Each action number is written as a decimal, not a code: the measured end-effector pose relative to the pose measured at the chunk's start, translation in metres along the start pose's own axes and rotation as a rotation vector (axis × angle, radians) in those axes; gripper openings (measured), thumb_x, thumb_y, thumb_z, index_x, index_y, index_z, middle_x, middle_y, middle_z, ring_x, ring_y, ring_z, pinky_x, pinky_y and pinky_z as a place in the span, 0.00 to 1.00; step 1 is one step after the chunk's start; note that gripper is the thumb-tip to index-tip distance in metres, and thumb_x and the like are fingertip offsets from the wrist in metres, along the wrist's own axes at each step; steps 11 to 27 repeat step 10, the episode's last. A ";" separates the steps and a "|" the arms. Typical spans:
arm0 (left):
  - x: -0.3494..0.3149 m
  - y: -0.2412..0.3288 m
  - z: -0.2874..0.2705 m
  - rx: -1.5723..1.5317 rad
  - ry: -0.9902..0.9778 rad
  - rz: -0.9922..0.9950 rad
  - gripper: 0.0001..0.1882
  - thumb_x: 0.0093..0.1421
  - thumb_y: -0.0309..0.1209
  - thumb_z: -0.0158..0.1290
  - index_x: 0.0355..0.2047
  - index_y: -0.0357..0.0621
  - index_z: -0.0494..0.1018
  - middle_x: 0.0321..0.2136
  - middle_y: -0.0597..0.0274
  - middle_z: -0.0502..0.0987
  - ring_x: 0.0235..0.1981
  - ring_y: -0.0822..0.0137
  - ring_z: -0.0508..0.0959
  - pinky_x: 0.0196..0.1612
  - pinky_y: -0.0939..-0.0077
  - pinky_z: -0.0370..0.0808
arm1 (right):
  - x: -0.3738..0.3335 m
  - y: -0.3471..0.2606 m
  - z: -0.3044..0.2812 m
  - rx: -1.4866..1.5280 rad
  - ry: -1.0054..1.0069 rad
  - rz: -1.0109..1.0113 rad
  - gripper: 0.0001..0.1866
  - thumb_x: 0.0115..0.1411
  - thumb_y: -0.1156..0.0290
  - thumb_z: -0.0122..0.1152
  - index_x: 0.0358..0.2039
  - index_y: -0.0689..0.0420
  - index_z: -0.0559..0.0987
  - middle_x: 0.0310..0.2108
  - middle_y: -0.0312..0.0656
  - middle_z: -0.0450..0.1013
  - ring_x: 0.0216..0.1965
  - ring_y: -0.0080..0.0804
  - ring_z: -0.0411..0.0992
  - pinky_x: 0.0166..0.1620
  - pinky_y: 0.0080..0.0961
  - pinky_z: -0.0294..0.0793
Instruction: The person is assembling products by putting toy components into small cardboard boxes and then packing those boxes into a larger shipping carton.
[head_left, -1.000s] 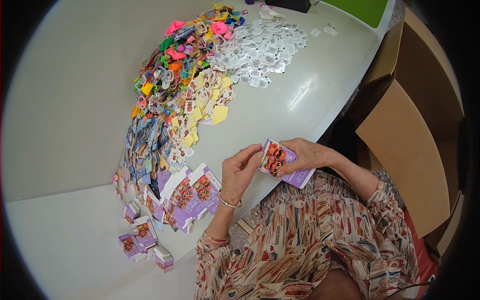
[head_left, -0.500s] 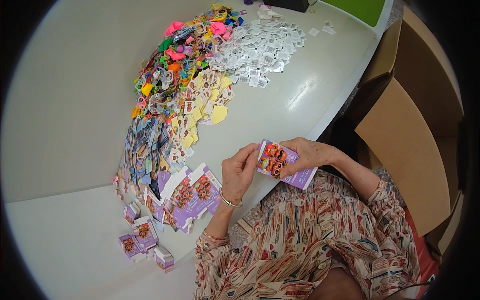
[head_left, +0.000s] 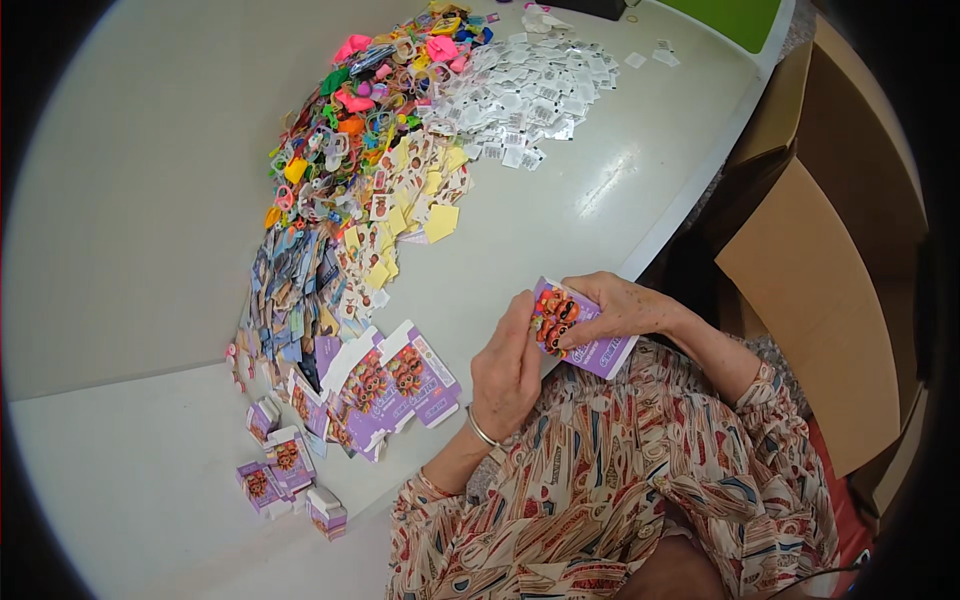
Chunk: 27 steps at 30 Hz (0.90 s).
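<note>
A purple carton (head_left: 607,355) with a cartoon picture on its front is held over the table's near edge. My right hand (head_left: 618,304) grips its upper right side, the thumb laid across the printed face. Against the carton's left edge rests my left hand (head_left: 505,365), its fingers pressed together and partly hiding that side. To the left of my hands, flat purple cartons (head_left: 425,378) overlap in a loose pile. Beyond them, several small made-up purple boxes (head_left: 290,455) stand or lie on the white surface.
Heaps curve across the table (head_left: 530,225): bluish folded sheets (head_left: 285,290), yellow and white sticker cards (head_left: 405,195), colourful small plastic toys (head_left: 335,150) and white packets (head_left: 530,90). A large open cardboard box (head_left: 815,320) stands at the right. A green panel (head_left: 735,18) is at the far right.
My left hand has turned and slid right and down along the carton's left side, its fingers now flatter against the edge. My right hand keeps its grip on the carton.
</note>
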<state>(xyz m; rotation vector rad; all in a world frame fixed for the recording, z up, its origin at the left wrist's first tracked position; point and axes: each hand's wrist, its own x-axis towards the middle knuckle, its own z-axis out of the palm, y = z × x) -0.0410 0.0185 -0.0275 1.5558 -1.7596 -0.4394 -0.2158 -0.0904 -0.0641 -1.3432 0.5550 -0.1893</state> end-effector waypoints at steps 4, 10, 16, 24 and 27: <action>-0.010 -0.003 0.007 -0.069 -0.018 -0.149 0.21 0.60 0.18 0.46 0.55 0.35 0.66 0.46 0.38 0.74 0.43 0.48 0.79 0.41 0.66 0.75 | 0.001 0.004 0.002 0.000 0.008 -0.029 0.20 0.51 0.63 0.71 0.39 0.60 0.76 0.30 0.35 0.76 0.31 0.17 0.72 0.35 0.19 0.73; -0.006 -0.007 0.008 -0.123 0.022 -0.181 0.24 0.61 0.20 0.47 0.59 0.37 0.61 0.45 0.41 0.76 0.43 0.48 0.79 0.42 0.67 0.75 | 0.010 0.002 0.005 -0.125 0.027 -0.041 0.24 0.51 0.57 0.70 0.40 0.62 0.76 0.32 0.42 0.76 0.33 0.24 0.74 0.38 0.23 0.74; -0.006 -0.007 0.008 -0.123 0.022 -0.181 0.24 0.61 0.20 0.47 0.59 0.37 0.61 0.45 0.41 0.76 0.43 0.48 0.79 0.42 0.67 0.75 | 0.010 0.002 0.005 -0.125 0.027 -0.041 0.24 0.51 0.57 0.70 0.40 0.62 0.76 0.32 0.42 0.76 0.33 0.24 0.74 0.38 0.23 0.74; -0.006 -0.007 0.008 -0.123 0.022 -0.181 0.24 0.61 0.20 0.47 0.59 0.37 0.61 0.45 0.41 0.76 0.43 0.48 0.79 0.42 0.67 0.75 | 0.010 0.002 0.005 -0.125 0.027 -0.041 0.24 0.51 0.57 0.70 0.40 0.62 0.76 0.32 0.42 0.76 0.33 0.24 0.74 0.38 0.23 0.74; -0.006 -0.007 0.008 -0.123 0.022 -0.181 0.24 0.61 0.20 0.47 0.59 0.37 0.61 0.45 0.41 0.76 0.43 0.48 0.79 0.42 0.67 0.75 | 0.010 0.002 0.005 -0.125 0.027 -0.041 0.24 0.51 0.57 0.70 0.40 0.62 0.76 0.32 0.42 0.76 0.33 0.24 0.74 0.38 0.23 0.74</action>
